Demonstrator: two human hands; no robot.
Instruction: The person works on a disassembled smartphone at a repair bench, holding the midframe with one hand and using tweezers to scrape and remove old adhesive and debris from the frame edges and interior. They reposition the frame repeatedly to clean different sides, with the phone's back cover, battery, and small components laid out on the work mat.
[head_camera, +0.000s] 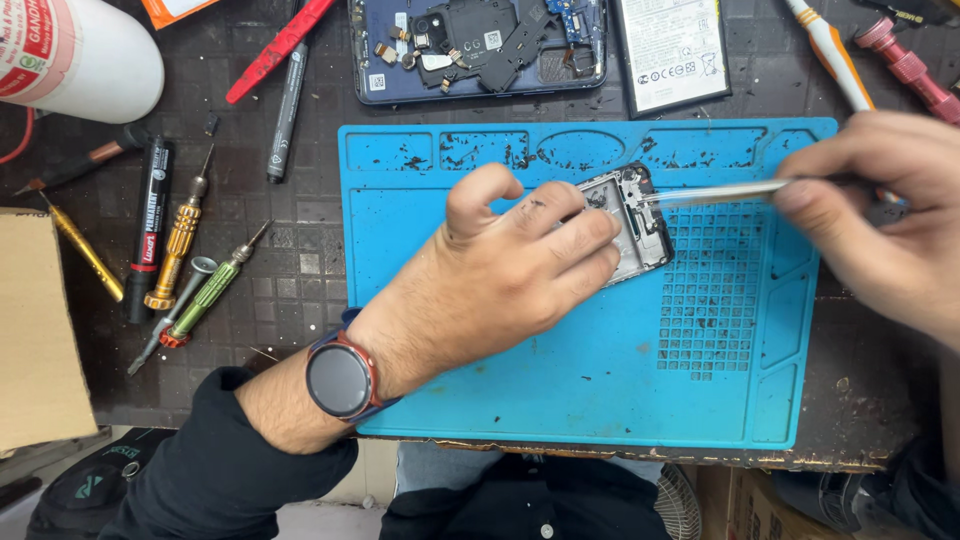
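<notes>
Phone frame (638, 222), silver-grey metal with black inner parts, lies flat on the blue mat (560, 380), upper middle area, just left of the mat's grid of small square pockets. Long axis looks tilted, running upper-right to lower-left under the hand; only its rounded top end shows, pointing up and right. Left hand (500, 275) presses down on the frame, fingers spread flat over it, thumb raised, pinning it rather than wrapping it. Dark-faced round watch with red rim (342, 380) on that wrist, black sleeve below. Right hand (885, 215) pinches thin shiny metal tweezers (715, 192), held near level, tips pointing left and touching the frame's top edge. Mat is rubbery, moulded with trays along top, speckled with black debris. Dark textured bench around it: opened phone body (480, 45) and flat battery (672, 50) above, screwdrivers (190, 260) and black marker (150, 225) to left, cardboard box (35, 330) at far left.
</notes>
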